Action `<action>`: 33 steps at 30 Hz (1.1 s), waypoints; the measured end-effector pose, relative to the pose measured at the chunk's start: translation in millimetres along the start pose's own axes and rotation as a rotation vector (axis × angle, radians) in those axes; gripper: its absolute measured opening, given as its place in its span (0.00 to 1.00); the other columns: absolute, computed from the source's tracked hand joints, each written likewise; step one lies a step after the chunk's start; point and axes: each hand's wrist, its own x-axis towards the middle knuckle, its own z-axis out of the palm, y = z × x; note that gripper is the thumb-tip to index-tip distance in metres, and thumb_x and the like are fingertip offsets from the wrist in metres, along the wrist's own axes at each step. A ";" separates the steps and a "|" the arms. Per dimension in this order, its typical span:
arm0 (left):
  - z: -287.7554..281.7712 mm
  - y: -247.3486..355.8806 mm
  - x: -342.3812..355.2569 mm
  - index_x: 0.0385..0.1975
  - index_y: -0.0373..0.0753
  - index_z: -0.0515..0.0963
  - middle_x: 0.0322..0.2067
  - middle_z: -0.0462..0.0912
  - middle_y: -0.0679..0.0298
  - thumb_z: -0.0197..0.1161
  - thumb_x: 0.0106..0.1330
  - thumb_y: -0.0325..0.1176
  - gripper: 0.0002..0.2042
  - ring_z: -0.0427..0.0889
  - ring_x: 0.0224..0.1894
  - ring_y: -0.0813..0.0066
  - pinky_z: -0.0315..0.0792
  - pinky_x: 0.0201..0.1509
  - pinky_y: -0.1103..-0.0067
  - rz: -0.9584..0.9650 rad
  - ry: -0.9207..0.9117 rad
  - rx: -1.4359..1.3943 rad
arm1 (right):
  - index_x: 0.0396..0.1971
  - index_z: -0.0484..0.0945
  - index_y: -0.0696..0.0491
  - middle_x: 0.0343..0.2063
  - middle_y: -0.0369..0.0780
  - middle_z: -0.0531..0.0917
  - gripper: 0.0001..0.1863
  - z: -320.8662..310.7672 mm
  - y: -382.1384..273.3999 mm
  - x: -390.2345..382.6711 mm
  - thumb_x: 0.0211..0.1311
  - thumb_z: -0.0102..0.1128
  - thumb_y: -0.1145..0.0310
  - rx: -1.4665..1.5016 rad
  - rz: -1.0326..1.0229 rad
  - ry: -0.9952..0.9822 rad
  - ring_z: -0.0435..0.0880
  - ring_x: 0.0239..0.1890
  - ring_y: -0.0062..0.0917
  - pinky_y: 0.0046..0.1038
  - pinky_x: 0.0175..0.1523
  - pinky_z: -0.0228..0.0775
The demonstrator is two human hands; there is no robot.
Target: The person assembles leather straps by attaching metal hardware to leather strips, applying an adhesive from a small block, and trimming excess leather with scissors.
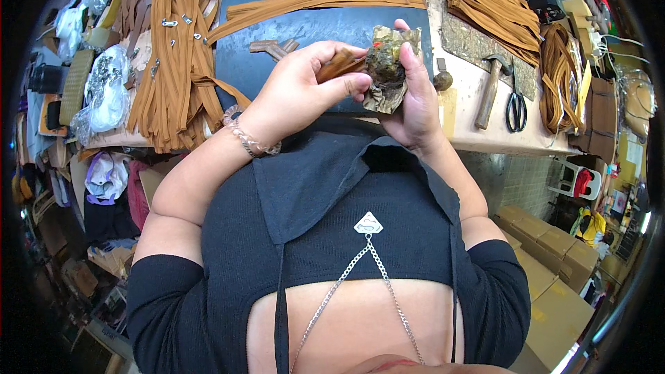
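Observation:
My left hand (pixel 305 79) is closed in a pinch on a brown piece (pixel 339 66); its colour matches the zipper tapes, but I cannot make out its kind. Upright in my right hand (pixel 419 100) is a crumpled, stained container (pixel 388 62), mottled brown and yellow with a small red patch. The thumb and fingers of that hand wrap round its right side. The brown piece points at the container's left side, and I cannot tell whether they touch. Beneath both hands lies a dark blue cutting board (pixel 256 83) with a grey-brown forked piece (pixel 273 47) on it.
Long brown zipper tapes (pixel 312 3) cross the board. More tapes (pixel 176 48) with loose metal pullers lie at left. On the right are a tape bundle (pixel 492 3), a hammer (pixel 488 93), black scissors (pixel 516 111) and a coiled tape (pixel 557 83). Cardboard boxes (pixel 554 305) stand below, right.

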 end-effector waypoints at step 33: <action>-5.2 2.4 0.7 0.38 0.32 0.79 0.37 0.80 0.68 0.63 0.68 0.27 0.05 0.79 0.38 0.83 0.74 0.45 0.85 0.139 0.157 0.292 | 0.35 0.82 0.57 0.32 0.41 0.82 0.08 13.8 -29.7 -0.9 0.57 0.69 0.73 -1.089 -0.581 -0.127 0.82 0.36 0.27 0.25 0.44 0.74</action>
